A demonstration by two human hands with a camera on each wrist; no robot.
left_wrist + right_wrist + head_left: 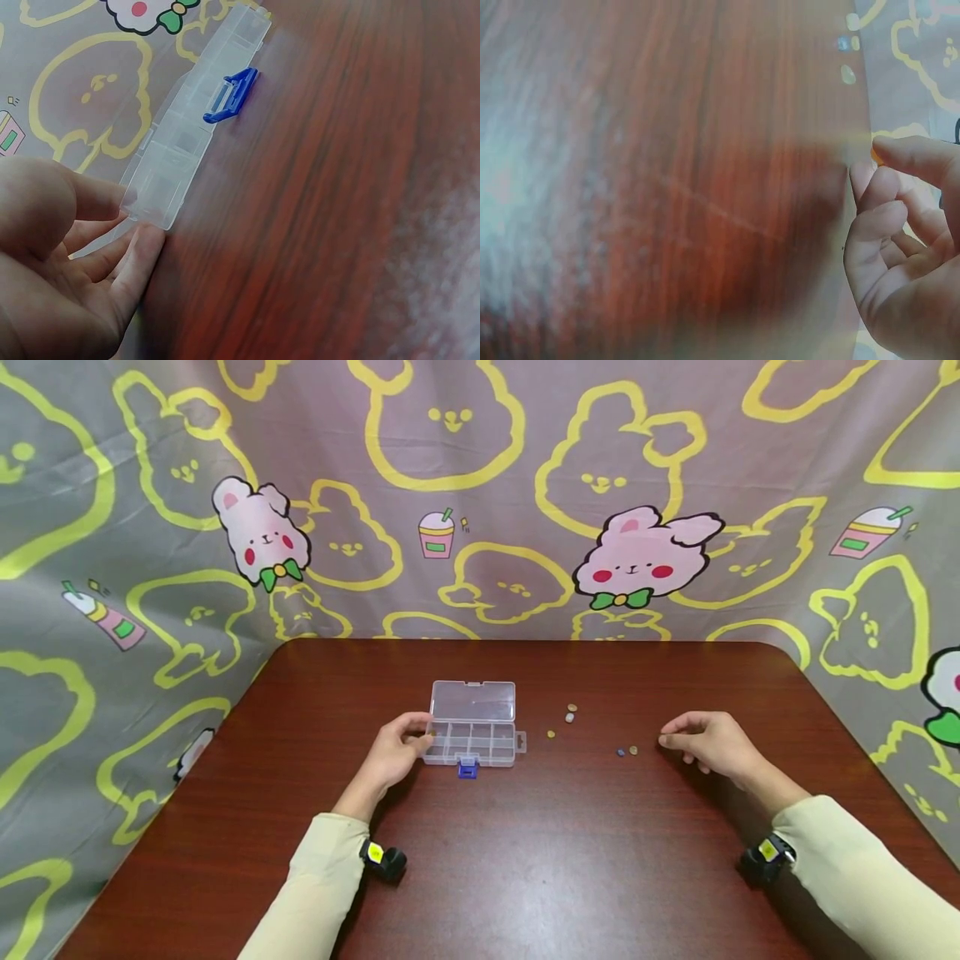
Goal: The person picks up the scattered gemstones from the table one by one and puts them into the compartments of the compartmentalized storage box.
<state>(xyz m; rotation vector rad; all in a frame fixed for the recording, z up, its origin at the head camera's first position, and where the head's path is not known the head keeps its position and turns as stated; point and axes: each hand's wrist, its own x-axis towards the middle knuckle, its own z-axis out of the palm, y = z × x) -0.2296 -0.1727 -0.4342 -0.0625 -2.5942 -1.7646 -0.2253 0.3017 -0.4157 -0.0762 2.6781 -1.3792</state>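
A clear plastic compartment box (480, 752) lies on the table with its lid (473, 701) raised at the back and a blue latch (467, 771) hanging at the front. My left hand (397, 750) grips the box's left end between thumb and fingers. A small yellowish piece shows in the left compartment, partly hidden by that hand. Over at the right, my right hand (708, 743) pinches a tiny amber stone (877, 154) between thumb and fingertips. Left of it on the table lie a tan stone (633, 750) and a blue stone (620, 752).
Between the box and the right hand lie a yellow stone (551, 734), a white stone (570, 718) and a brownish stone (572, 707). The brown table (525, 860) ends at a patterned curtain (510, 510) at the back and sides.
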